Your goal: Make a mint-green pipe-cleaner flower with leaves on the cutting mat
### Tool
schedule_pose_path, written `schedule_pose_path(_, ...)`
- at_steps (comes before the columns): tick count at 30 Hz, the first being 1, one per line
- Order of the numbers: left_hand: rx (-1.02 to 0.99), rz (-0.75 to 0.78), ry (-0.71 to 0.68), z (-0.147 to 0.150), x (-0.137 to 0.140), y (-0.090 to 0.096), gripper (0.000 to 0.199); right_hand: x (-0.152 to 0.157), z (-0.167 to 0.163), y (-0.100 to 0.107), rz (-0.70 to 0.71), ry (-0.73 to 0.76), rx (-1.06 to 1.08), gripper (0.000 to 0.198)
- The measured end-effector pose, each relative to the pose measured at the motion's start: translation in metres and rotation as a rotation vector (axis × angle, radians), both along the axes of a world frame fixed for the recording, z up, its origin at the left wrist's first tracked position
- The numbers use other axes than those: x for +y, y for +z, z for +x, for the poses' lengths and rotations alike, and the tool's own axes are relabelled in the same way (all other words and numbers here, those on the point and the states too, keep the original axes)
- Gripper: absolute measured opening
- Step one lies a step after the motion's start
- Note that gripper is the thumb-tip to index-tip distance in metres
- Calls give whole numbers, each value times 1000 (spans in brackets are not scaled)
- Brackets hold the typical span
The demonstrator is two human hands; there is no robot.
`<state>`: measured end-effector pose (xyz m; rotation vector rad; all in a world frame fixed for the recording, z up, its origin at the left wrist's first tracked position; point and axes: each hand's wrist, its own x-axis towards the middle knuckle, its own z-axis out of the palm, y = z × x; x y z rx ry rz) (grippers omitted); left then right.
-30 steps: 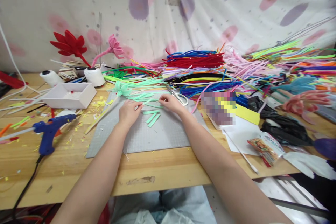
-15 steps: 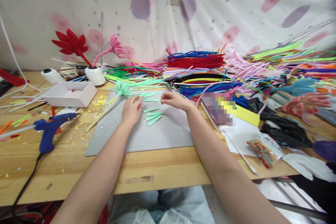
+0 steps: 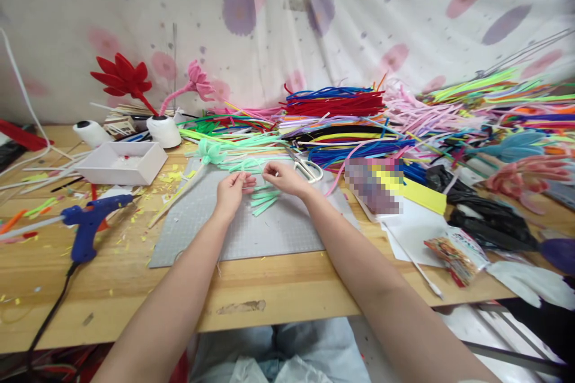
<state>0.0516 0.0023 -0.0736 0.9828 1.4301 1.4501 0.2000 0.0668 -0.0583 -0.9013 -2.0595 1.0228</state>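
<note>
Over the grey cutting mat [image 3: 278,230], a mint green pipe cleaner [image 3: 251,163] arches up in a bend between my hands. My left hand [image 3: 230,194] pinches one side of it with thumb and fingers. The other side is pinched in my right hand [image 3: 284,179]; the fingertips partly hide the ends. Several short mint green pieces [image 3: 264,200] lie on the mat just below my hands. Behind the left hand rests a mint green flower [image 3: 211,151] on a pale stem. White-handled scissors [image 3: 309,172] lie beyond my right wrist.
A blue glue gun [image 3: 87,224] with its cord lies at the left, near a white box [image 3: 123,163]. Bundles of coloured pipe cleaners [image 3: 335,105] line the back. To the right are a blurred-out phone-like object [image 3: 372,188], a snack packet [image 3: 456,254] and black plastic [image 3: 492,221].
My right hand has moved left and my left hand slightly right, so they are closer together. The pipe cleaner, straight before, is now bent between them. The scissors' handles have become visible.
</note>
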Motion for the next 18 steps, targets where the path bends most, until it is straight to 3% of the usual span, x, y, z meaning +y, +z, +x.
schedule_pose_path(5,-100,-70,-79,11,-1,3,16,-3,-11,-8,20,47,17,12)
schedule_pose_path(9,-131,-104,-158,11,-2,3,11,-1,-13,-12,28,-3,63,10)
schedule_pose_path(18,-123,-148,-180,9,-4,2,8,-2,-15,-15,19,-31,17,8)
